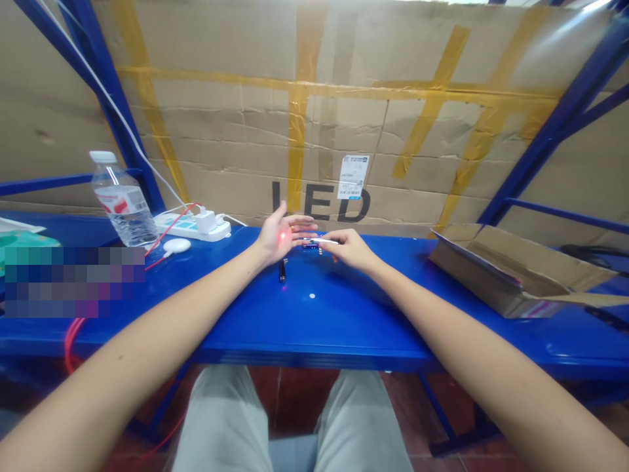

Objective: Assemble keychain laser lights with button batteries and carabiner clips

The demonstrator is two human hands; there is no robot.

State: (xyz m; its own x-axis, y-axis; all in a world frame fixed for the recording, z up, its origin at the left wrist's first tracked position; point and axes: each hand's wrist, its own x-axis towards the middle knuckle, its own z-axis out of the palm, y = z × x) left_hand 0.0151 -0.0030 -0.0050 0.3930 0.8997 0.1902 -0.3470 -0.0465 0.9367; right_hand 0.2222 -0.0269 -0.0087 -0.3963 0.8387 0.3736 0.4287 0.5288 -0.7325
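Note:
My right hand (pixel 352 249) pinches a slim, silvery-white, pen-shaped laser pointer (pixel 324 241), its tip towards my left palm. My left hand (pixel 281 236) is open, palm showing, fingers stretched out to the right, with nothing in it. A bright red light spot glows on that palm. Under the left wrist a small black cylinder (pixel 282 271) with a metallic end stands or lies on the blue table (pixel 344 321); I cannot tell which. Small dark and shiny pieces beneath the fingertips are too blurred to name. Nearer me lies a small white disc (pixel 312 295).
On the left are a water bottle (pixel 125 203), a white power strip (pixel 196 226), a white round puck (pixel 177 246) and a red cable (pixel 73 341). An open cardboard box (pixel 511 275) stands on the right. A large cardboard sheet (pixel 236 137) rises behind the table.

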